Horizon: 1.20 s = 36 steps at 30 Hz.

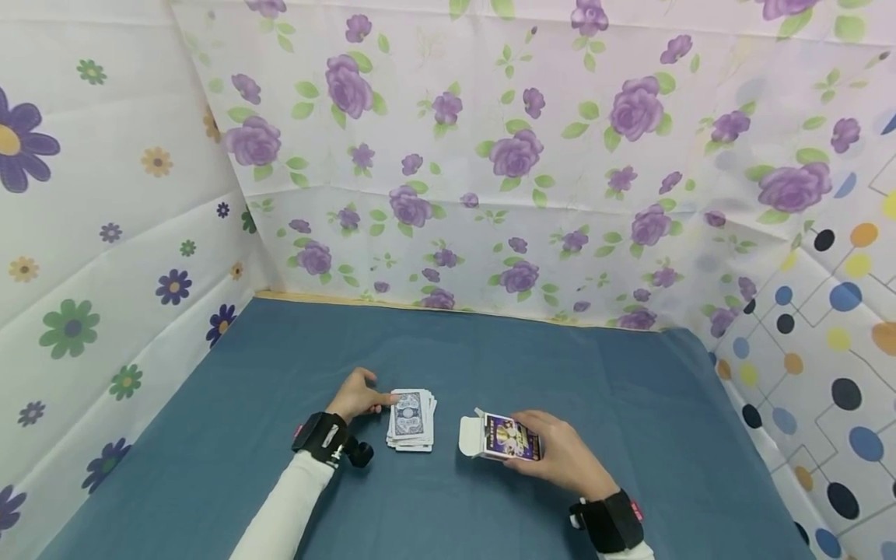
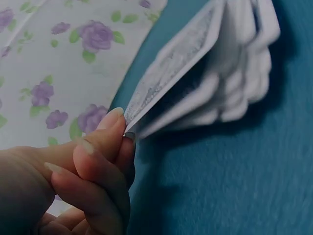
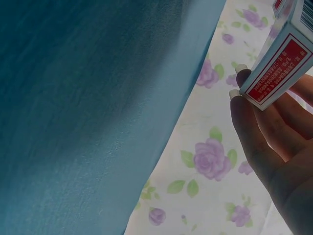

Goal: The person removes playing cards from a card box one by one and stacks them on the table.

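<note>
A loose stack of playing cards (image 1: 410,420) with patterned blue-grey backs lies on the blue cloth, its edges uneven. My left hand (image 1: 359,395) is at the stack's upper left corner. In the left wrist view, the thumb and fingers of the left hand (image 2: 93,166) pinch the corner of the top playing card (image 2: 171,63), which is tilted up off the cards below. My right hand (image 1: 556,447) grips a card box (image 1: 512,437), to the right of the stack. The box's white flap (image 1: 471,436) stands open toward the cards. Red printed text shows on the box end (image 3: 279,73) in the right wrist view.
Blue cloth (image 1: 434,505) covers the table. Flowered sheeting (image 1: 518,155) hangs behind it, with more patterned sheets (image 1: 126,257) along the left and right sides. A black wrist camera strap (image 1: 322,437) is worn on each arm.
</note>
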Available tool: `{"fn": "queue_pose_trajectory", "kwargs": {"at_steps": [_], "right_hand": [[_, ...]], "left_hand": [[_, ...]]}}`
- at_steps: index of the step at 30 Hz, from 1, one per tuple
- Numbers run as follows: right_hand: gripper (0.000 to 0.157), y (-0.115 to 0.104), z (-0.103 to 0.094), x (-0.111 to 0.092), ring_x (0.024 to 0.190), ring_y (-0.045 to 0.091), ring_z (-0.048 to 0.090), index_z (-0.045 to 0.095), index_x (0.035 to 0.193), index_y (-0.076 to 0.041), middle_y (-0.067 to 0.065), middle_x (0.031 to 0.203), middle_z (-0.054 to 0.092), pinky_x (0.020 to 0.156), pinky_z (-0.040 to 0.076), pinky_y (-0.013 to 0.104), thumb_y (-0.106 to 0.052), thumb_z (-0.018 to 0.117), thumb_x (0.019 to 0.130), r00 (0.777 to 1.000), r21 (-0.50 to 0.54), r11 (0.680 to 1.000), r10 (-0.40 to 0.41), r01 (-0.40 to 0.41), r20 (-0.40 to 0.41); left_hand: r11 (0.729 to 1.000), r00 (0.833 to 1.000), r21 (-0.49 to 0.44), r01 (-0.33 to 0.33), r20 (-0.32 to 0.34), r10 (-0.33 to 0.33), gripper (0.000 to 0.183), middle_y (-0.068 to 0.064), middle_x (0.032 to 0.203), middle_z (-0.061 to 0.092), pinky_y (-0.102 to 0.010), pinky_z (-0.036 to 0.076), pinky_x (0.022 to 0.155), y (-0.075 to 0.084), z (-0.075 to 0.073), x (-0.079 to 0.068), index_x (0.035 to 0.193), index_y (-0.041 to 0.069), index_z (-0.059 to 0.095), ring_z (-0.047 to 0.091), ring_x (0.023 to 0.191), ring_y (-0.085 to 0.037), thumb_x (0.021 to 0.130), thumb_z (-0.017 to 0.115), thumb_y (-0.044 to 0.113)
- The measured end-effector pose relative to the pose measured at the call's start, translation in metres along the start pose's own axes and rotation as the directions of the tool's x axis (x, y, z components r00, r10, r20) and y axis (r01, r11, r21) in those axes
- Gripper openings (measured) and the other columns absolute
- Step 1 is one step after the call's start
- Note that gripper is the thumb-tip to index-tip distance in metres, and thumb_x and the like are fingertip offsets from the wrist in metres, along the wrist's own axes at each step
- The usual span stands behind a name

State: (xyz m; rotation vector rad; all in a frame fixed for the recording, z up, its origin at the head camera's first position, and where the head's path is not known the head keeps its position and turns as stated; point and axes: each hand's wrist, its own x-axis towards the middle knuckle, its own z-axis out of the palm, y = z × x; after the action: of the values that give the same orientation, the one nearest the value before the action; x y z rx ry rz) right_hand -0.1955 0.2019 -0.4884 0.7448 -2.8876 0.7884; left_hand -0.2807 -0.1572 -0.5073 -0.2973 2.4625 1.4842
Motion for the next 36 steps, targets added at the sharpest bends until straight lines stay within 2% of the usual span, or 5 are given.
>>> {"fn": "queue_pose_trajectory", "kwargs": {"at_steps": [13, 18, 23, 27, 36], "right_hand": [[0.069, 0.003, 0.001, 0.003, 0.114, 0.022, 0.062, 0.059, 0.132, -0.014, 0.004, 0.127, 0.063, 0.089, 0.050, 0.042, -0.054, 0.074, 0.078, 1.000, -0.012, 1.000, -0.011, 0.011, -0.005], [0.068, 0.004, 0.001, 0.005, 0.113, 0.021, 0.062, 0.060, 0.132, -0.013, 0.004, 0.126, 0.063, 0.088, 0.051, 0.041, -0.053, 0.075, 0.078, 1.000, -0.013, 1.000, -0.021, 0.021, -0.005], [0.069, 0.003, 0.001, 0.007, 0.111, 0.020, 0.062, 0.060, 0.131, -0.014, 0.003, 0.125, 0.063, 0.086, 0.051, 0.039, -0.055, 0.074, 0.078, 0.999, -0.018, 0.999, -0.035, 0.035, -0.013], [0.069, 0.000, 0.001, 0.010, 0.110, 0.020, 0.063, 0.060, 0.131, -0.012, 0.004, 0.125, 0.064, 0.084, 0.052, 0.038, -0.055, 0.073, 0.079, 0.997, -0.011, 0.998, -0.068, 0.067, -0.026], [0.066, -0.004, 0.000, 0.010, 0.111, 0.021, 0.063, 0.060, 0.130, -0.016, 0.004, 0.126, 0.063, 0.084, 0.053, 0.037, -0.052, 0.076, 0.078, 0.996, -0.017, 0.997, -0.077, 0.076, -0.037]], "left_hand": [[0.988, 0.988, 0.123, -0.091, -0.113, 0.105, 0.057, -0.008, 0.065, 0.061, -0.030, 0.042, 0.057, 0.005, 0.004, -0.001, 0.117, -0.002, 0.049, 0.057, 0.056, -0.018, 0.075, 0.084, 0.016], [0.954, 0.939, 0.200, -0.222, -0.221, 0.264, 0.041, -0.011, 0.074, 0.062, -0.029, 0.041, 0.055, 0.014, 0.016, -0.019, 0.105, -0.001, 0.058, 0.054, 0.059, -0.017, 0.080, 0.080, 0.023], [0.868, 0.878, 0.146, -0.475, 0.003, 0.479, 0.012, -0.003, 0.076, 0.065, -0.025, 0.045, 0.057, 0.038, 0.047, -0.054, 0.092, 0.008, 0.067, 0.056, 0.062, -0.009, 0.090, 0.069, 0.019], [0.829, 0.823, 0.078, -0.553, 0.208, 0.529, 0.011, 0.001, 0.075, 0.064, -0.022, 0.044, 0.055, 0.048, 0.077, -0.071, 0.088, 0.012, 0.070, 0.052, 0.058, -0.004, 0.093, 0.066, 0.021], [0.836, 0.839, 0.122, -0.536, 0.185, 0.511, 0.014, 0.003, 0.057, 0.054, -0.018, 0.033, 0.044, 0.054, 0.104, -0.077, 0.070, 0.007, 0.062, 0.043, 0.047, -0.001, 0.079, 0.073, 0.008]]}}
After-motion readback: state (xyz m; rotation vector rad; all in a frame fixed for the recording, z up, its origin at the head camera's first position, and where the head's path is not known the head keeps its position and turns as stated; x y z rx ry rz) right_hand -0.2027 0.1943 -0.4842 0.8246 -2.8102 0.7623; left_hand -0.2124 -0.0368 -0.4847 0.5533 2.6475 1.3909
